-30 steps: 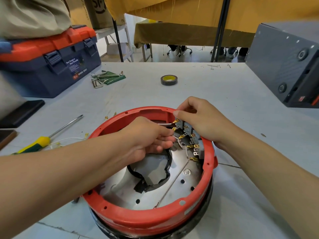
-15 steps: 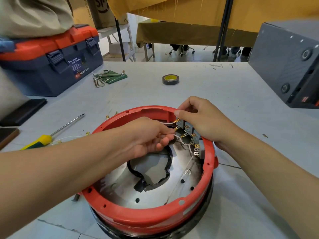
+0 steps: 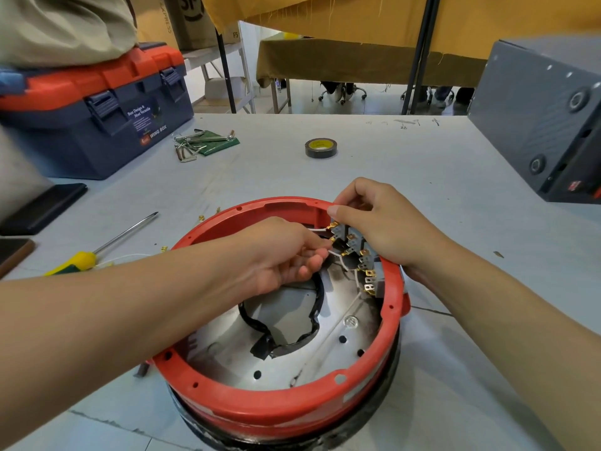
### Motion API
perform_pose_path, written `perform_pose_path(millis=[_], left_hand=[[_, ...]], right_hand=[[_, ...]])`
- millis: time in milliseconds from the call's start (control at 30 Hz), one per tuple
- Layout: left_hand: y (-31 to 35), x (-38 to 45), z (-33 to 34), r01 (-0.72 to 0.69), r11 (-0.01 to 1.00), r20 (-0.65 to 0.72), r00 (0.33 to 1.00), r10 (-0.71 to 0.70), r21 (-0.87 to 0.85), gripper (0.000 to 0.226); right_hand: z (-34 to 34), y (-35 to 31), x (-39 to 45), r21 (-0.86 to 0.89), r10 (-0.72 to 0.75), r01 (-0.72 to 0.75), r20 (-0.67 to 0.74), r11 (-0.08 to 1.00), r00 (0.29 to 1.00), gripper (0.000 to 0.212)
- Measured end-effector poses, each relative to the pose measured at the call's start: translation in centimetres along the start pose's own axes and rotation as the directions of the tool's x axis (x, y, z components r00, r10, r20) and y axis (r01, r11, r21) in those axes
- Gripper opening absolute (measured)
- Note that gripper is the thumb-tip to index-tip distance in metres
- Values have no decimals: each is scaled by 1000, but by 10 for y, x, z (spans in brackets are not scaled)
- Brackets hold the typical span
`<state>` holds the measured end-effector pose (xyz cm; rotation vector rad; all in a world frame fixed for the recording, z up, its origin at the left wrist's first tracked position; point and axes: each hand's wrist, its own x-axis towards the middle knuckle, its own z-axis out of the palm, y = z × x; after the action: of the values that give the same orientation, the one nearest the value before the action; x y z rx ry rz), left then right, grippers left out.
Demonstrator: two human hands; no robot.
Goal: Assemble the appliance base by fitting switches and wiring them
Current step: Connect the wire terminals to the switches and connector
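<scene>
The round red appliance base (image 3: 279, 405) lies open side up in front of me, with a metal plate inside. A row of grey switches (image 3: 357, 255) with brass terminals sits along its inner right wall. My left hand (image 3: 279, 252) reaches into the base and pinches a white wire (image 3: 317, 228) with a brass connector at the topmost switch terminals. My right hand (image 3: 380, 222) curls over the red rim from outside, thumb and fingers gripping the top switch. Further white wires run down from the lower terminals.
A yellow-handled screwdriver (image 3: 97, 250) lies left of the base with loose brass connectors near it. A tape roll (image 3: 320, 148), hex keys (image 3: 195, 144) and a blue-and-orange toolbox (image 3: 94, 112) sit farther back. A grey box (image 3: 546, 122) stands at the right.
My left hand has shifted slightly up toward the top switch terminals with the wire. My right hand stays on the rim at the switch. The view moved slightly.
</scene>
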<state>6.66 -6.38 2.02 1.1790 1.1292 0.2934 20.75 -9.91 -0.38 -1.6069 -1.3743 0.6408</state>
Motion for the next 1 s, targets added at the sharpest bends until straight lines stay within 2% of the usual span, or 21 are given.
perform_pose_path(millis=[667, 833, 1000], left_hand=[[-3, 6, 8, -64, 991, 1, 998, 64, -115, 16], [-3, 0, 3, -77, 997, 32, 996, 78, -27, 14], [-9, -8, -6, -111, 982, 29, 994, 108, 154, 8]], right_hand=[[-2, -1, -1, -78, -40, 38, -28, 996, 999, 9], [-3, -1, -2, -105, -39, 37, -16, 994, 999, 8], [-3, -3, -2, -128, -41, 37, -24, 991, 999, 7]])
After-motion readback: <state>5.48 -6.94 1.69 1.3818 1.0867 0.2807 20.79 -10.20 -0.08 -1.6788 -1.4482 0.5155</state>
